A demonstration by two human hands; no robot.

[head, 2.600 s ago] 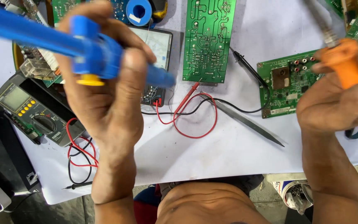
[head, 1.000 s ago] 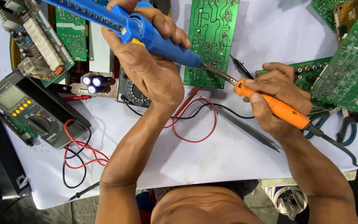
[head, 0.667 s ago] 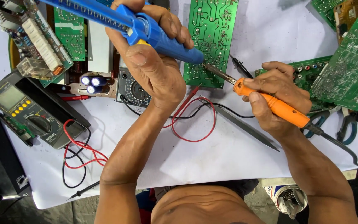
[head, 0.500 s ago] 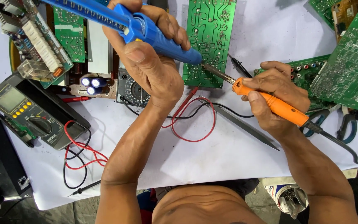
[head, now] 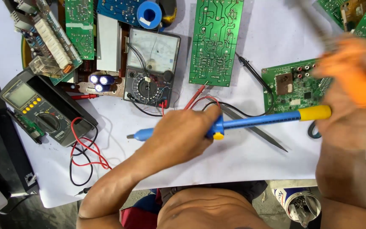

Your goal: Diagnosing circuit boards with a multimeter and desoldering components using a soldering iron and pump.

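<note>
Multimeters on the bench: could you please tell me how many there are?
2. A digital multimeter lies at the left edge; an analog multimeter sits left of the long green circuit board. Others may be hidden.

On my white sheet (head: 276,25) lies a grey digital multimeter (head: 39,111) at the left, its red and black leads (head: 85,152) looped beside it; an analogue meter (head: 151,68) sits near the middle, a long green circuit board (head: 216,42) just to its right; a blue solder reel (head: 149,14) rests above (partly cut off); a smaller green board (head: 291,85) lies further right.
</note>
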